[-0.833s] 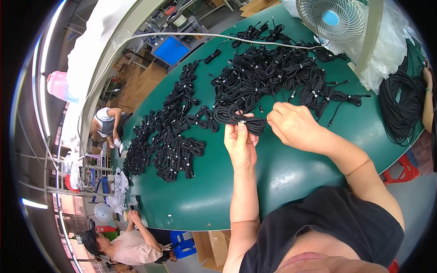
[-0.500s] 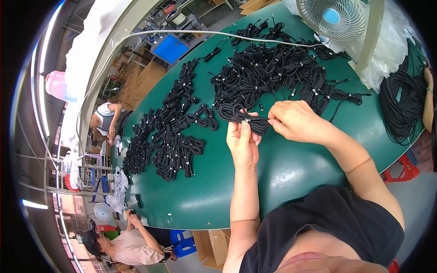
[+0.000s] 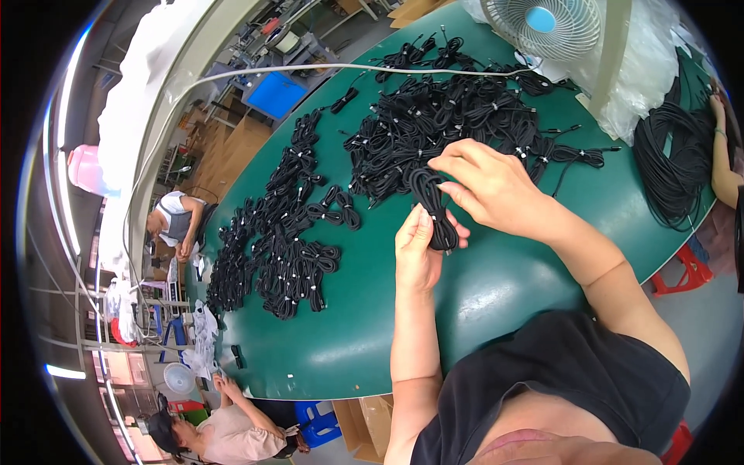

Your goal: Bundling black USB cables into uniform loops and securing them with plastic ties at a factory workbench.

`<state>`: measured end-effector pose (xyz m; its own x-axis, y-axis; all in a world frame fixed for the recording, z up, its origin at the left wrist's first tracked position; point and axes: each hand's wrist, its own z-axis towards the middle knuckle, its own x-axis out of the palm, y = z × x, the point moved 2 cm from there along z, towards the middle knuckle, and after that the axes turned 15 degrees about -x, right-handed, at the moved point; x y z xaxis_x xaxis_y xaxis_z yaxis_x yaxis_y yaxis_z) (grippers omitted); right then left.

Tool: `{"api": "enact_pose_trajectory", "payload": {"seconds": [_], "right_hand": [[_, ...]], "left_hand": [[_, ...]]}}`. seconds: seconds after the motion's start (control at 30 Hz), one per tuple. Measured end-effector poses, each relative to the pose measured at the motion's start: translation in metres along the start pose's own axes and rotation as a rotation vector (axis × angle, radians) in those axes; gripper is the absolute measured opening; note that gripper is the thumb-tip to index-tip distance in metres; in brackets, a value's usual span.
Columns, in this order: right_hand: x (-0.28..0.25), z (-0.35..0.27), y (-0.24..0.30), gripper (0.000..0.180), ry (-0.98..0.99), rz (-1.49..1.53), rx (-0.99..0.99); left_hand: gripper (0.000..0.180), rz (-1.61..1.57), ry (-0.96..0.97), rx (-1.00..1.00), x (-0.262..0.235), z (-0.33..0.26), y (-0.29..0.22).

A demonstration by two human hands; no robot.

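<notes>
My left hand (image 3: 421,246) grips a coiled black cable bundle (image 3: 431,203) above the near part of the green table. The bundle stands nearly upright, its looped end pointing away from me and its lower end between my thumb and fingers. Beside the looped end is my right hand (image 3: 496,190), thumb and fingers spread apart; whether a fingertip touches the loops I cannot tell. Just beyond both hands lies a large heap of black cable bundles (image 3: 442,116) with pale ties and metal plugs. A second group of tied bundles (image 3: 287,263) spreads to the left.
On the green table (image 3: 333,360), a thick coil of black cable (image 3: 670,167) lies at the right, near another person's arm (image 3: 722,151). A fan (image 3: 542,27) and clear plastic bags (image 3: 643,101) stand at the far right. Two people work beyond the left edge.
The bundle has turned from lying sideways to nearly upright in my left hand. My right hand has moved from its plug end to the looped end, and its fingers have spread.
</notes>
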<state>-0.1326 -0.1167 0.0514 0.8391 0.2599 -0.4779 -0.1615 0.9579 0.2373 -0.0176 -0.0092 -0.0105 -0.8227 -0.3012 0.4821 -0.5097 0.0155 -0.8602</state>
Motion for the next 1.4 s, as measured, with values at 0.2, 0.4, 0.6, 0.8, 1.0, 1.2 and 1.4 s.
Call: {"api": "enact_pose_trajectory", "payload": {"seconds": [0.2, 0.4, 0.6, 0.8, 1.0, 1.2, 1.4], "right_hand": [[0.010, -0.011, -0.017, 0.009, -0.093, 0.213, 0.140], [0.022, -0.014, -0.022, 0.014, -0.211, 0.533, 0.602], [0.035, -0.015, -0.039, 0.021, -0.372, 0.866, 0.611], [0.035, -0.015, -0.033, 0.019, -0.115, 1.240, 0.850], [0.051, -0.023, -0.050, 0.035, 0.065, 0.726, 0.614], [0.031, -0.041, -0.117, 0.026, 0.186, -0.636, 0.305], [0.028, -0.075, -0.163, 0.037, 0.254, -0.626, 0.370]], "left_hand": [[0.038, 0.047, 0.055, -0.007, 0.006, 0.001, 0.002], [0.034, 0.018, -0.022, 0.039, 0.016, 0.000, 0.008], [0.031, 0.033, 0.116, -0.062, 0.019, 0.001, 0.012], [0.023, 0.148, 0.142, -0.346, 0.035, 0.000, 0.033], [0.022, 0.136, 0.122, -0.430, 0.002, 0.009, 0.024], [0.037, -0.514, -0.226, 0.413, -0.057, 0.000, -0.038], [0.036, -0.494, -0.300, 0.289, -0.091, -0.005, -0.034]]}}
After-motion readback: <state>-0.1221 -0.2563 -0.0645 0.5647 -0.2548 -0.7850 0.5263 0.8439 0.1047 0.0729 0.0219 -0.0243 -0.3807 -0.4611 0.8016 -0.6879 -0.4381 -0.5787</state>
